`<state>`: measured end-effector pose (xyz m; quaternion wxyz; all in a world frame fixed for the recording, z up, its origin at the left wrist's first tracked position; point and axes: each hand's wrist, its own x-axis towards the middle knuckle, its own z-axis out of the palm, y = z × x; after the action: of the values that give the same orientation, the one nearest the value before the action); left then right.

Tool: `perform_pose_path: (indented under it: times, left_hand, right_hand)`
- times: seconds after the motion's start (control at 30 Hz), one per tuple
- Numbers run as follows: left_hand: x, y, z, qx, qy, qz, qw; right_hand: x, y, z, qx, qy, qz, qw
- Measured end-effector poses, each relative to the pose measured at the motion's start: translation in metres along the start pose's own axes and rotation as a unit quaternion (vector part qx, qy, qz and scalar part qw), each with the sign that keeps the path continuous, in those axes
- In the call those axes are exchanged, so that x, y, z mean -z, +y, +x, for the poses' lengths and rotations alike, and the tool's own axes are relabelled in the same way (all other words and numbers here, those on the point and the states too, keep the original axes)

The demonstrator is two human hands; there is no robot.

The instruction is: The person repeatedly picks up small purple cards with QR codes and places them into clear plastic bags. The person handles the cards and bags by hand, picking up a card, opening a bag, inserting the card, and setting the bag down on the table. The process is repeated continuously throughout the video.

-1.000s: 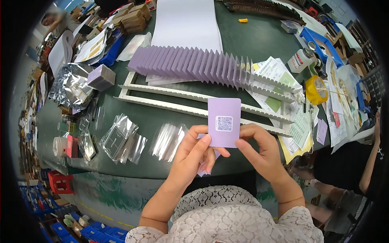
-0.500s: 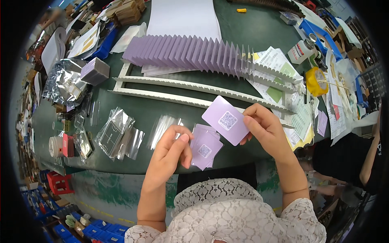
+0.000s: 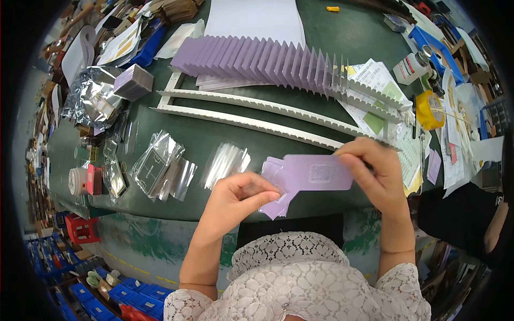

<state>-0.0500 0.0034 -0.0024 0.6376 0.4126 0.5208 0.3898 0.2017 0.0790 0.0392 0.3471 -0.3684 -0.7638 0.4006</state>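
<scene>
My right hand [image 3: 375, 174] pinches a light purple card [image 3: 297, 174] by its right end; the card is tilted, with a whitish square code on its face, blurred by motion. Under and beside it, near the table's front edge, lies a small loose pile of similar purple cards [image 3: 273, 170]. My left hand [image 3: 238, 200] has its thumb and forefinger closed together at the left edge of this pile, on a card there; the fingertips partly hide what they grip. Left of the pile lies a bunch of narrow clear plastic sleeves [image 3: 227, 163].
A long notched white rack [image 3: 257, 124] crosses the green table, with a row of upright purple cards [image 3: 251, 59] behind. Plastic-bagged pieces [image 3: 155, 166] and a card block [image 3: 133, 83] are left. Yellow tape [image 3: 429, 109], a bottle [image 3: 411, 67] and papers [image 3: 369, 80] are right.
The card in my right hand has tilted from face-up to edge-on, and the hand has moved right. My left hand has moved right and down onto the pile. The whole view has shifted slightly.
</scene>
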Motion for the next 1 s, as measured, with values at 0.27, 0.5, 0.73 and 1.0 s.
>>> perform_pose_path:
  times: [0.27, 0.5, 0.73, 1.0]
  left_hand:
    - [-0.002, 0.002, 0.006, 0.049, -0.036, -0.071, 0.996]
    - [-0.003, -0.005, 0.004, 0.022, 0.023, -0.065, 0.997]
    - [-0.003, -0.019, -0.003, -0.078, 0.078, 0.058, 0.992]
    - [0.044, -0.018, 0.004, -0.181, 0.321, 0.518, 0.772]
  right_hand:
    - [-0.014, 0.013, 0.01, -0.056, -0.119, 0.027, 0.991]
    - [-0.045, 0.006, -0.002, -0.002, 0.05, -0.039, 0.998]
    - [-0.07, 0.004, -0.024, -0.067, -0.059, 0.016, 0.996]
    - [-0.066, 0.016, -0.016, 0.047, 0.008, -0.177, 0.983]
